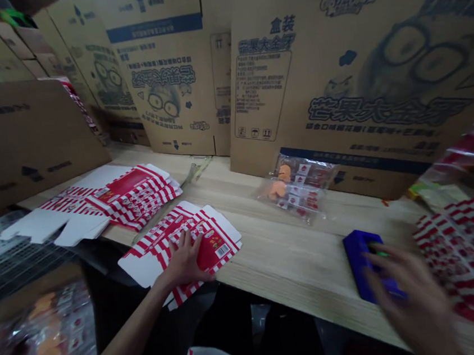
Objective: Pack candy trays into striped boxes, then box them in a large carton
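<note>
My left hand [184, 259] lies with fingers spread on a small pile of flattened red-and-white striped cartons [219, 230] at the table's front edge. The pile's near corner sticks out past that edge. On the right, my right hand [413, 289] is over a blue tape dispenser [359, 266]. Motion blurs this hand, but its fingers look stretched and apart. A bit of green shows in the dispenser, partly behind the fingers. Whether the fingertips touch it I cannot tell.
More flattened cartons [137, 191] lie at the left. A clear bag [301, 187] with orange pieces and small packets rests mid-table. Striped printed packaging [473, 248] stands at the right. Big cardboard boxes [271, 100] line the back. Filled clear bags [46, 339] sit lower left.
</note>
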### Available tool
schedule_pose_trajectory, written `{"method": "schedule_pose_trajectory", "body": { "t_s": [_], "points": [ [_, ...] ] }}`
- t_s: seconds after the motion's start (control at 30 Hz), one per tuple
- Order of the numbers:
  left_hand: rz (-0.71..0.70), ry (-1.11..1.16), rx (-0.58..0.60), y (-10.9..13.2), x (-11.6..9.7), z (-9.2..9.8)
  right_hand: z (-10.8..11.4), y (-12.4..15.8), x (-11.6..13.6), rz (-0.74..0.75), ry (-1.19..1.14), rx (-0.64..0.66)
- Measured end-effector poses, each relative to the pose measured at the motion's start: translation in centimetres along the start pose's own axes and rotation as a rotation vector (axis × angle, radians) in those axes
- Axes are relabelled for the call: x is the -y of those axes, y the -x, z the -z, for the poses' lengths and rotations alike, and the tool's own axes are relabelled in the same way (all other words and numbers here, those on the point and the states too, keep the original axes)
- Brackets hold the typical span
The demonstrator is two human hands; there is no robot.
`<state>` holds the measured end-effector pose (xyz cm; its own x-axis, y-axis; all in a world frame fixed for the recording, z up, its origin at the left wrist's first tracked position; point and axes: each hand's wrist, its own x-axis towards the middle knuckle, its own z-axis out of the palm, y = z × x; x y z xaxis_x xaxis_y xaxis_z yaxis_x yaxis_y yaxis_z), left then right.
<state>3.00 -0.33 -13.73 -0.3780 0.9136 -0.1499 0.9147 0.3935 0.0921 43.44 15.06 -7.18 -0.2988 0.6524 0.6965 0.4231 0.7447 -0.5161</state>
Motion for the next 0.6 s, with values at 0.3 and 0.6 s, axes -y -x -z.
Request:
{"method": "schedule_pose_trajectory", "body": {
  "t_s": [0.3,0.6],
  "points": [
    [-0.071,-0.046,0.105,1.2,-1.4,0.7,-20.6,-2.4,6.9,-0.165,-0.541,0.533],
    [-0.105,-0.065,-0.004,2.1,-2.2,1.5,-25.9,-4.3,8.3,-0.628,-0.672,0.657]
  ]
}}
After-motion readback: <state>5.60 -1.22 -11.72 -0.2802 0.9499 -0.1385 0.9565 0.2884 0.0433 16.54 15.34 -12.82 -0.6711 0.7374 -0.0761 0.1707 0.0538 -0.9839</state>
